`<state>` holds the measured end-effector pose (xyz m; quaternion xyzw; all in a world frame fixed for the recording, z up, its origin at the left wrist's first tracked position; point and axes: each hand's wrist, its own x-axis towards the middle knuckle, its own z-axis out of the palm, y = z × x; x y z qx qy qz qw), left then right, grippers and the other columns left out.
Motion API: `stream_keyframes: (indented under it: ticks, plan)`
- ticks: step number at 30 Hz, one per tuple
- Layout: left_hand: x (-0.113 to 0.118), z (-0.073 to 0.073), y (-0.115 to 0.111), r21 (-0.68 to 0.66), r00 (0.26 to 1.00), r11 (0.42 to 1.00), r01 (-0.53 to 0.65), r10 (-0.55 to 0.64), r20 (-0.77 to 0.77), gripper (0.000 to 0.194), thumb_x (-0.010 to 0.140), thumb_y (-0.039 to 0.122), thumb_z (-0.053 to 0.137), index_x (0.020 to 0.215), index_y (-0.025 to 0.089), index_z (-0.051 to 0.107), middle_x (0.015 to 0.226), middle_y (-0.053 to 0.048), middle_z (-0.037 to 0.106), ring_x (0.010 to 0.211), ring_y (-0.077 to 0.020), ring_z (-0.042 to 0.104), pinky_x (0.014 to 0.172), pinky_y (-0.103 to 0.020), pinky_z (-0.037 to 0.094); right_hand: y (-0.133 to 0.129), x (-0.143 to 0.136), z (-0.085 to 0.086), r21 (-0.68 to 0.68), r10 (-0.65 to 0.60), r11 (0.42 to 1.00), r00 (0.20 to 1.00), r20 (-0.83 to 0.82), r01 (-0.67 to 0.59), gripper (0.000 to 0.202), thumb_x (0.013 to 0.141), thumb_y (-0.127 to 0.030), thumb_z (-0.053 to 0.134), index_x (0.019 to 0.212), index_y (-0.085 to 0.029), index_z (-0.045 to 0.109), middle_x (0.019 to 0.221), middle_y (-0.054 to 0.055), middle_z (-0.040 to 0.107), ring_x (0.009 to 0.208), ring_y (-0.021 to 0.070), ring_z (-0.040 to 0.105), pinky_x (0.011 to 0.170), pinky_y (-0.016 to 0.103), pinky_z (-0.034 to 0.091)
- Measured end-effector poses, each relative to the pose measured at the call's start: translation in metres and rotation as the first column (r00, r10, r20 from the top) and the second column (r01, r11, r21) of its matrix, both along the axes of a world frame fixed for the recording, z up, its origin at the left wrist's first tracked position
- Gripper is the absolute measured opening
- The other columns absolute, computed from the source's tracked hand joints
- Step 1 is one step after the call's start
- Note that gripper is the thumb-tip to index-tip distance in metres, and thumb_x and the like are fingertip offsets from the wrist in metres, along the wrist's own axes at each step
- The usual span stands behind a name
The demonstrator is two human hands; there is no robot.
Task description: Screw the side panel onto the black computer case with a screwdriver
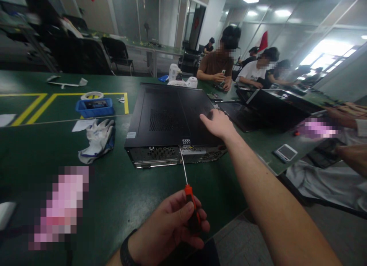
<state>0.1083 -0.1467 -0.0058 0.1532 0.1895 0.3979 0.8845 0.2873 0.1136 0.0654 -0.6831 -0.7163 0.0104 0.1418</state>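
A black computer case [172, 117] lies flat on the green table, its vented rear panel facing me. My left hand [183, 220], with a dark band on the wrist, grips a red and black screwdriver [188, 193]. The screwdriver's shaft points away from me, its tip at the upper edge of the rear panel, near the middle. My right hand [217, 122] rests on the right part of the case's top cover, fingers partly spread and partly hidden behind the hand, with no object visible in it.
Left of the case are white-and-blue gloves [98, 140], a blue tray [94, 107] and a tape roll [92, 95]. White devices [183, 81] stand behind it. Rightward are another dark case [278, 109], a phone [286, 153] and people at work.
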Motion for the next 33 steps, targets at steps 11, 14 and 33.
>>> stream_keyframes:
  ticks: [11,14,33]
  plan:
    - [0.0012,-0.0002,0.0012,-0.051,1.0,0.999,-0.006,0.007,0.016,0.022,0.097,0.032,0.054,0.104,0.013,0.064,0.091,-0.009,0.071,0.08,-0.0181,0.072,0.064,-0.03,0.062,-0.0003,-0.0001,-0.0005,0.004,-0.006,1.0,1.0,0.005,0.006,0.078,0.087,-0.074,0.041,0.136,-0.015,0.053,0.138,0.021,0.053,0.124,0.0406,0.052,0.102,0.055,0.042]
    - [-0.0011,0.0001,0.0006,-0.03,0.997,0.999,0.013,-0.011,0.078,0.023,0.095,0.024,0.056,0.111,0.011,0.065,0.101,-0.012,0.07,0.091,-0.0208,0.072,0.075,-0.035,0.062,-0.0003,-0.0003,-0.0005,0.005,-0.008,1.0,1.0,0.009,0.008,0.078,0.087,-0.074,0.04,0.136,-0.014,0.053,0.138,0.021,0.053,0.124,0.0406,0.052,0.102,0.055,0.043]
    - [0.0007,0.0005,0.0009,-0.02,0.999,1.0,0.014,-0.013,0.049,0.019,0.095,0.024,0.057,0.107,0.012,0.065,0.098,-0.01,0.069,0.088,-0.0184,0.072,0.071,-0.03,0.062,-0.0004,-0.0007,-0.0005,0.006,-0.006,1.0,1.0,0.014,0.006,0.078,0.088,-0.075,0.04,0.136,-0.015,0.053,0.139,0.021,0.053,0.124,0.0406,0.052,0.102,0.055,0.043]
